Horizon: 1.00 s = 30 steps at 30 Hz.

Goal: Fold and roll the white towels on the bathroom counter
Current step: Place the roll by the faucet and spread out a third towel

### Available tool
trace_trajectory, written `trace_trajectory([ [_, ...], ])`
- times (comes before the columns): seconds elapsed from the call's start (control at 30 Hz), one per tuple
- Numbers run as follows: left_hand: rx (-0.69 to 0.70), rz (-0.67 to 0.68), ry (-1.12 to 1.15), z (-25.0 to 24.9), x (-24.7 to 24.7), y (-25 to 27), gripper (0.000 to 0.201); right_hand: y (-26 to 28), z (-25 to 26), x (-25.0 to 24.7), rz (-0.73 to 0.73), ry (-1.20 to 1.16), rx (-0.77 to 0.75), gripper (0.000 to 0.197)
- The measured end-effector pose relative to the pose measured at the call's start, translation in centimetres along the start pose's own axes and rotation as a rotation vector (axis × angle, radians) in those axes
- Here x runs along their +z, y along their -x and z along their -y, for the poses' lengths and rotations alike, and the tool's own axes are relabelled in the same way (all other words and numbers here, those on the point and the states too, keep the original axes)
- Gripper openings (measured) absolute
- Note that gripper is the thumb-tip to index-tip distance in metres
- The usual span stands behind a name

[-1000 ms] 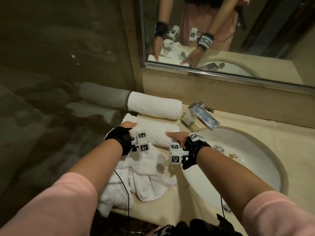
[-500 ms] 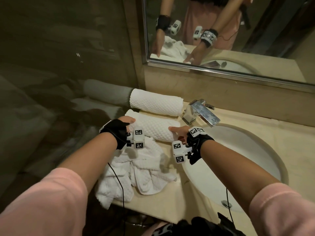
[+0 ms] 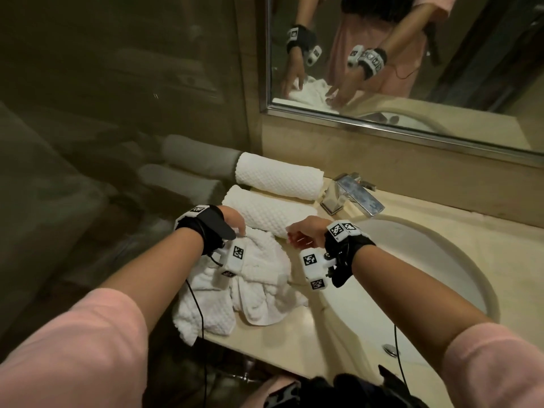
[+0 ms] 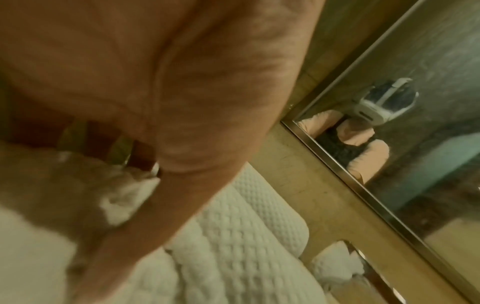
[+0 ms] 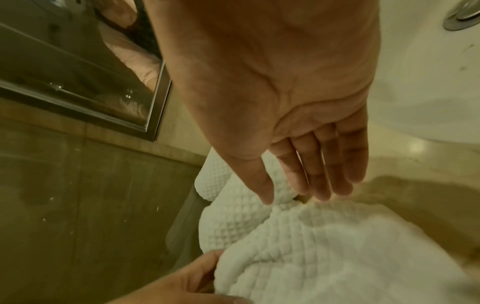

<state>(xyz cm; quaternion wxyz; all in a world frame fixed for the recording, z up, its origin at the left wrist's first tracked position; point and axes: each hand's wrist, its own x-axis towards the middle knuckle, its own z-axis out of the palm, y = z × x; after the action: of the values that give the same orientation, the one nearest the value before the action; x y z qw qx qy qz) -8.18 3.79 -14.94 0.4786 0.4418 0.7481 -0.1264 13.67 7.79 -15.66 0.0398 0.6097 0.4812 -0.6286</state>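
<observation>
I see my left hand [image 3: 232,220] at the near edge of the rumpled white waffle towel [image 3: 259,278], and its fingers look like they pinch the cloth, though that view is blurry. My right hand [image 5: 293,115] hangs flat with straight fingers just over it. Two rolled white towels [image 3: 279,179] lie behind on the beige stone counter [image 3: 294,343], beside the white sink [image 3: 426,260].

White rolled towels [image 3: 279,179] are waffle-textured matt cloth; the table [image 3: 294,334] is glossy beige stone; the faucet [image 3: 351,195] is shiny metal; the sink [image 3: 441,260] is smooth, glossy white
</observation>
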Motion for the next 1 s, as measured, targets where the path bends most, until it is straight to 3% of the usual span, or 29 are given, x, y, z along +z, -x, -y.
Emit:
trace_trajectory([
  [0.1,0.034,0.008,-0.154,1.8,0.1,-2.3,0.030,0.0,-0.7,1.2,0.053,0.120,-0.006,0.017],
  [0.17,0.051,-0.064,-0.232,1.6,0.4,-1.2,0.071,-0.2,-1.1,1.9,0.045,0.154,-0.005,0.019],
  [0.2,0.083,-0.068,-0.247,1.2,0.6,-0.3,0.073,-0.4,-1.3,2.1,0.048,0.166,-0.003,0.021],
  [0.43,0.198,0.088,-0.309,0.9,-0.5,2.9,0.040,0.7,-2.2,3.8,0.205,0.213,-0.022,0.061],
  [0.53,0.227,0.240,-0.114,1.1,-0.6,3.7,0.032,0.6,-3.0,3.5,0.249,0.389,-0.031,0.101],
  [0.57,0.239,0.291,-0.062,1.0,-0.6,4.4,0.031,0.9,-3.2,3.5,0.285,0.432,-0.041,0.094],
  [0.67,0.281,0.433,-0.018,0.6,-0.5,6.5,0.038,3.3,-3.1,3.4,0.455,0.340,-0.046,0.031],
  [0.73,0.304,0.496,-0.024,0.1,-0.3,8.3,0.040,5.0,-3.3,3.2,0.575,0.264,-0.048,0.015],
  [0.83,0.310,0.552,0.020,-0.6,0.5,11.1,0.032,6.8,-3.8,2.6,0.621,0.185,-0.061,0.017],
  [0.93,0.310,0.473,0.087,-1.0,1.8,13.4,0.039,8.5,-4.8,2.1,0.640,0.093,-0.082,0.038],
  [1.0,0.328,0.433,0.148,-1.1,2.9,14.8,0.043,9.9,-5.7,1.6,0.599,0.001,-0.108,0.041],
])
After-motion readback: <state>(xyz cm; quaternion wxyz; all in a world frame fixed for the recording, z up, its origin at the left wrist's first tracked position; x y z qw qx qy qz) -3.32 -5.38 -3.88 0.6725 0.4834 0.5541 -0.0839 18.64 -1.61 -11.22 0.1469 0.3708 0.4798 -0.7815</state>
